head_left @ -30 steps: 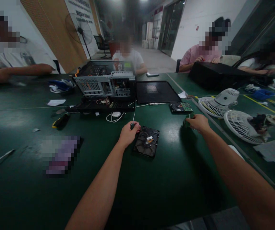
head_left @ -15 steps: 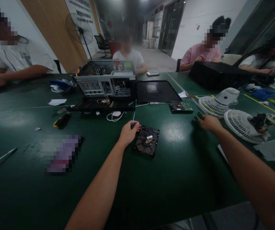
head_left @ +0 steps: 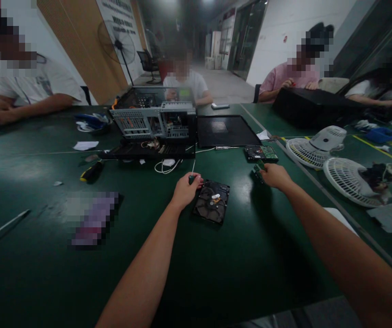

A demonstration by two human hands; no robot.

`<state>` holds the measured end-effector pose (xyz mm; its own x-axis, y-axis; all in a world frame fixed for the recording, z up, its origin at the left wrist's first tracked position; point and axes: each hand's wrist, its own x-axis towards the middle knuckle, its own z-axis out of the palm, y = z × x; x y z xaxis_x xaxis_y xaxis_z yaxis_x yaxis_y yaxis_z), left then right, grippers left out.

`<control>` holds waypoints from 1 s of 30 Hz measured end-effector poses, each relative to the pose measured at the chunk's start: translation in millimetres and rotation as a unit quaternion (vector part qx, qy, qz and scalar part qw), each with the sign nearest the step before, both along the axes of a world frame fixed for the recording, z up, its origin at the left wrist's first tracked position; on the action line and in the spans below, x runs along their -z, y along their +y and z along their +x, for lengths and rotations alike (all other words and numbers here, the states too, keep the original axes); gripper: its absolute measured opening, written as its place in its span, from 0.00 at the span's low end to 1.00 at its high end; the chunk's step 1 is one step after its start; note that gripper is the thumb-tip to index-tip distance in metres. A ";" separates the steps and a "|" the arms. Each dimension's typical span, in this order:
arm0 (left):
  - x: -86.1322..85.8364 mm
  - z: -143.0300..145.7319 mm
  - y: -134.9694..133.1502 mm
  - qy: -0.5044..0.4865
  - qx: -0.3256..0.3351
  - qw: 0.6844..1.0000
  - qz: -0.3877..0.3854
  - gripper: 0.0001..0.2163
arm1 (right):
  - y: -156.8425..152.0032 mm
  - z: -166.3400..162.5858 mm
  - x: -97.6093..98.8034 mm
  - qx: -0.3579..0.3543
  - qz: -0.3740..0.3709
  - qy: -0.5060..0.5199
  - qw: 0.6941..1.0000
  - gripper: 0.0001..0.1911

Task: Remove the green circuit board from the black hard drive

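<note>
My left hand is closed around a screwdriver whose thin shaft points away from me. Its fingers reach the upper left edge of a dark hard drive lying on the green table. Small pale bits rest on the middle of that drive. Off to the right, my right hand pinches a small green circuit board above the tabletop. Just behind this board lies a second hard drive with its green board side up.
An opened computer case stands at the back, beside a black panel. White fan parts lie at right. A yellow-black screwdriver and a blurred purple object lie at left. Several people sit around the table.
My right hand has moved left with the circuit board, closer to the hard drives. My left hand stays at the nearer drive with the screwdriver. The view has shifted slightly.
</note>
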<state>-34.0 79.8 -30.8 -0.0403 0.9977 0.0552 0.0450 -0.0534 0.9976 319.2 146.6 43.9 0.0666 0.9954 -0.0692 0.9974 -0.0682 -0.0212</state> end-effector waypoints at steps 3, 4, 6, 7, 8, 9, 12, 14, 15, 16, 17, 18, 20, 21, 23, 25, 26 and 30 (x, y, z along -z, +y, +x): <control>-1.7 0.3 -0.9 0.002 0.001 1.000 0.001 0.12 | -0.8 2.1 -5.5 0.007 0.013 0.006 1.000 0.14; -2.0 0.3 -1.0 0.001 0.002 1.000 0.001 0.12 | -1.7 5.8 -7.1 0.015 0.021 0.008 1.000 0.15; -2.0 0.4 -1.2 0.000 0.003 1.000 0.004 0.12 | -5.5 15.6 -8.0 0.047 0.050 0.027 0.997 0.15; -2.0 0.4 -1.2 0.000 0.003 1.000 0.005 0.12 | -8.5 20.8 -6.9 0.076 0.075 0.058 0.993 0.14; -1.9 0.4 -1.2 0.001 0.003 1.000 0.006 0.12 | -12.1 25.2 -4.5 0.108 0.110 0.108 0.982 0.12; -2.0 0.4 -1.3 0.002 0.002 1.000 0.007 0.12 | -16.1 28.3 -1.0 0.141 0.147 0.171 0.964 0.10; -3.1 0.3 -2.2 0.008 0.005 1.000 0.011 0.12 | -27.1 24.4 14.6 0.213 0.251 0.355 0.875 0.09; -4.5 0.2 -3.2 0.016 0.009 1.000 0.015 0.12 | -31.4 9.5 26.3 0.214 0.264 0.403 0.850 0.10; -5.3 0.2 -3.9 0.022 0.010 1.000 0.016 0.12 | -32.5 -0.9 31.9 0.204 0.260 0.429 0.841 0.09; -6.2 0.2 -4.5 0.029 0.010 0.999 0.016 0.12 | -33.4 -12.4 37.1 0.189 0.251 0.457 0.832 0.10; -6.9 0.1 -5.1 0.039 0.009 0.999 0.016 0.12 | -34.4 -24.2 41.8 0.173 0.240 0.482 0.825 0.10; -7.7 0.1 -5.8 0.051 0.007 0.999 0.015 0.12 | -35.8 -35.7 45.9 0.155 0.226 0.506 0.818 0.11; -9.0 -0.1 -6.9 0.083 0.005 0.996 0.014 0.12 | -40.5 -54.6 52.1 0.091 0.178 0.591 0.781 0.14; -9.6 -0.3 -7.3 0.101 0.005 0.995 0.016 0.12 | -43.8 -61.2 54.3 0.056 0.153 0.623 0.765 0.16; -10.8 -0.8 -8.0 0.138 0.003 0.990 0.027 0.12 | -51.2 -68.1 56.6 -0.004 0.109 0.647 0.755 0.17; -11.9 -1.7 -8.2 0.166 -0.003 0.985 0.043 0.11 | -58.2 -68.9 57.0 -0.041 0.078 0.648 0.756 0.17; -12.4 -2.1 -8.3 0.177 -0.005 0.983 0.049 0.11 | -61.1 -68.2 56.7 -0.052 0.068 0.651 0.755 0.17; -13.8 -4.1 -8.8 0.196 0.004 0.979 0.055 0.10 | -67.4 -67.2 55.9 -0.054 0.041 0.673 0.737 0.19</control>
